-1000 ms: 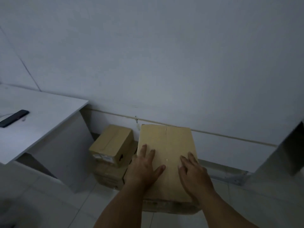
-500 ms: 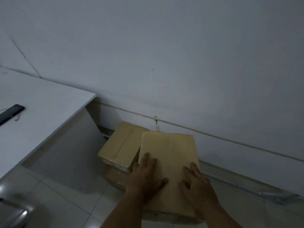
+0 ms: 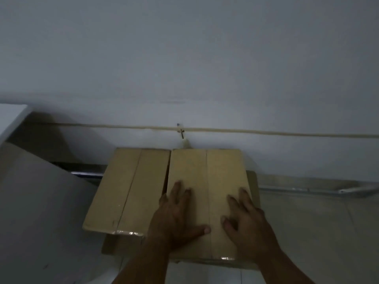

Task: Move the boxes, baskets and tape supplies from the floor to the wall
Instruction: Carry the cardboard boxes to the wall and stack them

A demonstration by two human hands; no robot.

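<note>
Fingers [image 3: 176,188] of the left hand [image 3: 176,220] lay straight and spread, flat on top of the right cardboard box [image 3: 207,171]. The thumb stretched toward the box's centre seam, and nothing was grasped. The right hand [image 3: 248,226] rested flat on the same top, just beside the left, fingers loosely extended and likewise gripping nothing. That box sat with its far edge at the wall [image 3: 184,58], close alongside a second cardboard box [image 3: 131,181] on its left. Both stood on a larger cardboard box [image 3: 114,245], whose edges showed at the lower left and right. A thin cable [image 3: 266,132] ran along the wall above them, held by a clip [image 3: 181,131]. A white desk [image 3: 12,113] stood to the left on the tiled floor [image 3: 307,232].
</note>
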